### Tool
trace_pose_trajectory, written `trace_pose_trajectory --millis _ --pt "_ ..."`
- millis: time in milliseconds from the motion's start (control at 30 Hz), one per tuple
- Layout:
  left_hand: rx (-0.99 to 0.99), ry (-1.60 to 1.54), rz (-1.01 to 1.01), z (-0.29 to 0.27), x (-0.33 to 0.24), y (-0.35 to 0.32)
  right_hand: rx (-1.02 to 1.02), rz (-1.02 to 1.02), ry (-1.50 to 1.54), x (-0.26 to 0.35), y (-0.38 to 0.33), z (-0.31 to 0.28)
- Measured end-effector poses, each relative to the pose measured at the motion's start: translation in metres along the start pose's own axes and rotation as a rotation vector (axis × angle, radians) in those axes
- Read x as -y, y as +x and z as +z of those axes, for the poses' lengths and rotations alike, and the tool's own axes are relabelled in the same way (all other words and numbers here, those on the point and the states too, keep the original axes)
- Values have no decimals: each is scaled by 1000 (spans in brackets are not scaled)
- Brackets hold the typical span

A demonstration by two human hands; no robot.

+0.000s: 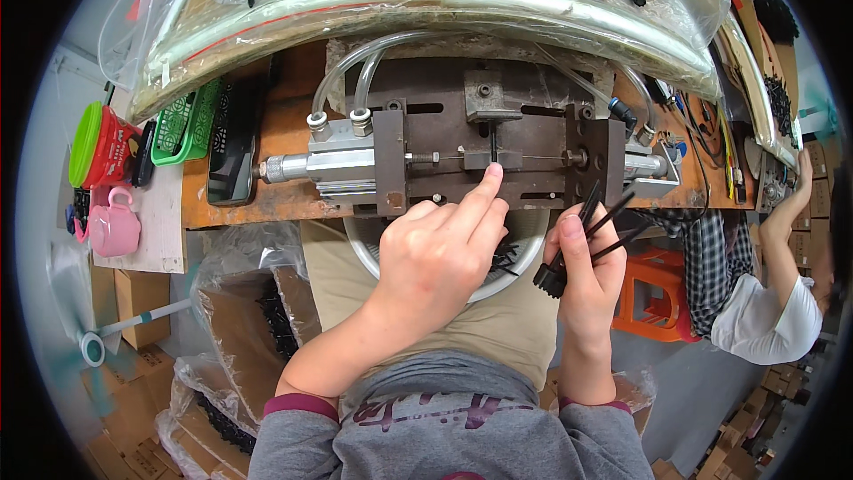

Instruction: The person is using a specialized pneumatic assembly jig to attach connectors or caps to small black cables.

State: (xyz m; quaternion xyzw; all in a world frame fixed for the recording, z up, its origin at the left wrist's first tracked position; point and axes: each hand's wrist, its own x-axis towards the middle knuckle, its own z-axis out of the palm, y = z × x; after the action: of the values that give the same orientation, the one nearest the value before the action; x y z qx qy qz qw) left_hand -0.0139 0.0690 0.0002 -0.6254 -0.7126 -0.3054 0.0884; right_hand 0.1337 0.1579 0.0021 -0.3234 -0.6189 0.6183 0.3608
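Note:
My left hand (434,253) reaches over the front of a dark metal fixture (435,133) with its index finger stretched out. That fingertip touches the near end of a thin black plastic rod (494,135), which lies in the small central block. The other left fingers are partly curled, and their undersides are hidden. Just right of the fixture's middle, my right hand (591,271) grips several black plastic stems with thick ends (550,278), the stems fanning out between thumb and fingers. An air cylinder (342,169) is mounted at the fixture's left, another (644,167) at its right.
A white-rimmed basin (526,260) with black pieces sits under my hands. Clear hoses (346,71) arch behind the fixture. Beyond lies a plastic-covered ledge (435,0) heaped with black parts. A green basket (182,129) and pink cup (115,222) stand left; a co-worker (769,316) sits right.

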Motion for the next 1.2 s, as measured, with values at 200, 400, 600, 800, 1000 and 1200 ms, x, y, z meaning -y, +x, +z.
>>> trace_pose_trajectory --millis 200,400,600,800,1000,1200 --pt "4 -512 94 -20 -10 -6 42 28 62 -2 1 10" --pt "-74 -440 19 -24 -8 -12 111 27 66 -1 5 10" --pt "-42 -102 32 -2 2 -8 94 -50 62 -6 3 3" --pt "12 -51 -13 -1 0 0 55 52 71 1 0 1" --pt "-13 -265 54 -10 -1 -2 3 120 113 -1 2 2" --pt "43 -458 192 -21 -11 -9 66 -15 149 -10 5 14"
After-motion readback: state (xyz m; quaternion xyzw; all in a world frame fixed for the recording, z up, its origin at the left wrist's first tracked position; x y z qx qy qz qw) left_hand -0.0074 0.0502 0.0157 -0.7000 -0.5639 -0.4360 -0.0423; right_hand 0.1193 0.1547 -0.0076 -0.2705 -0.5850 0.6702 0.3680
